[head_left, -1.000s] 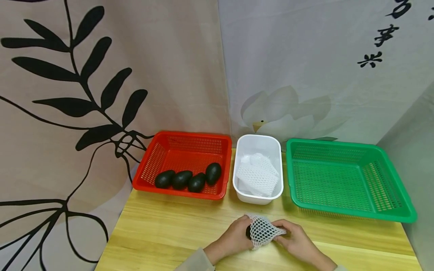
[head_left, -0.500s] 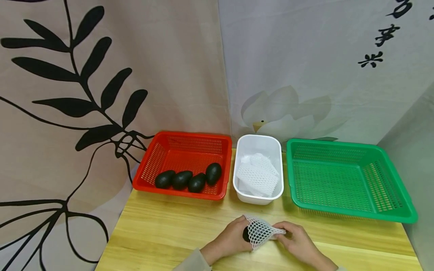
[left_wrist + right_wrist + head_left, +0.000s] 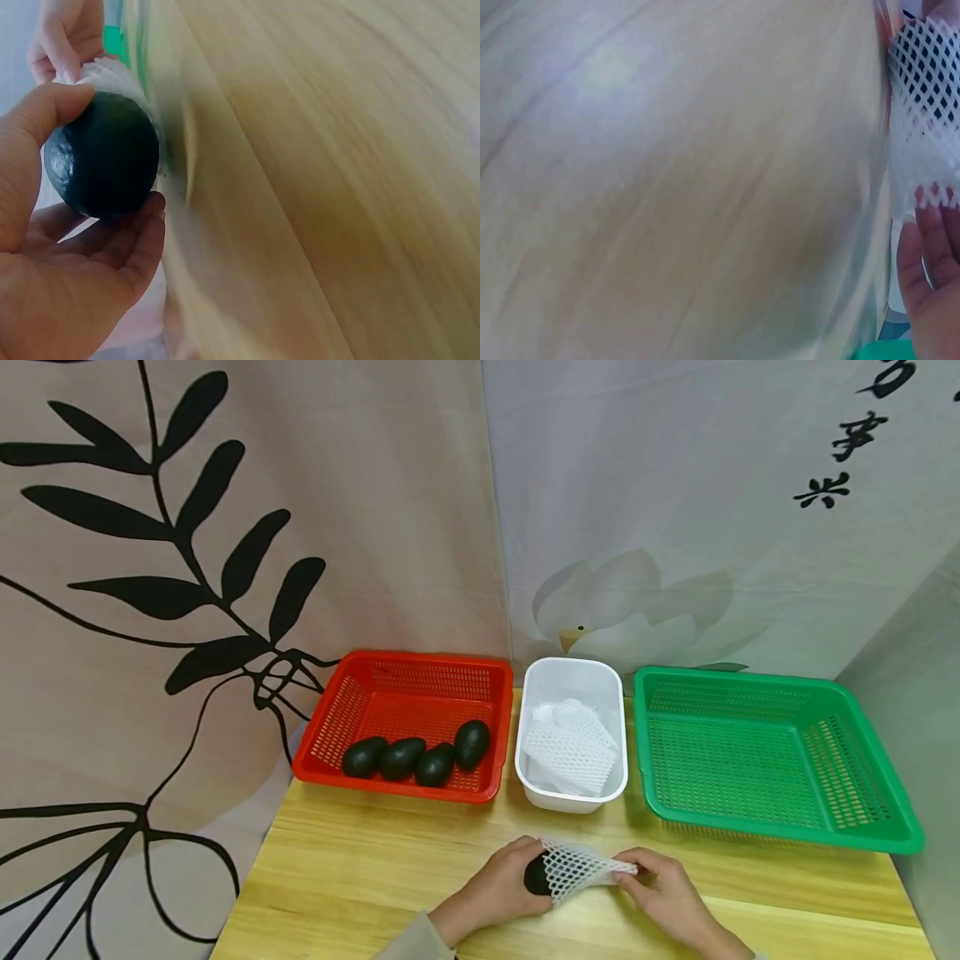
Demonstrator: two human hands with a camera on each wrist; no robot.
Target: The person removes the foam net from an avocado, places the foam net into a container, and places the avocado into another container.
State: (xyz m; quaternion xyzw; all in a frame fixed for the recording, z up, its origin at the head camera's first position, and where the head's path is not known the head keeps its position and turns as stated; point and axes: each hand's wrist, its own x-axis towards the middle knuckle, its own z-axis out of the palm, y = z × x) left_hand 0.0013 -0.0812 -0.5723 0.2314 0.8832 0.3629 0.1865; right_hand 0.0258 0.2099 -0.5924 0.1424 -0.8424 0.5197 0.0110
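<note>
My left hand [image 3: 501,887] grips a dark green avocado [image 3: 105,159], thumb on top and fingers curled beneath it. A white foam net sleeve [image 3: 579,868] covers the avocado's right-hand part, while the end towards my left palm is bare. With thumb and fingertips, my right hand [image 3: 667,893] pinches the narrow free end of that sleeve. In the right wrist view the net [image 3: 928,97] is stretched, with dark skin showing through its upper holes. Both hands are close over the table front.
Several avocados [image 3: 401,758] lie along the front of a red basket [image 3: 498,693] at the back left. A white tub [image 3: 531,693] with more foam nets stands in the middle. A green basket [image 3: 720,752] is at the right, on the wooden table [image 3: 360,860].
My left hand has shifted slightly left with the avocado, baring more of it. The sleeve now looks longer and narrower towards my right hand, which has moved slightly right.
</note>
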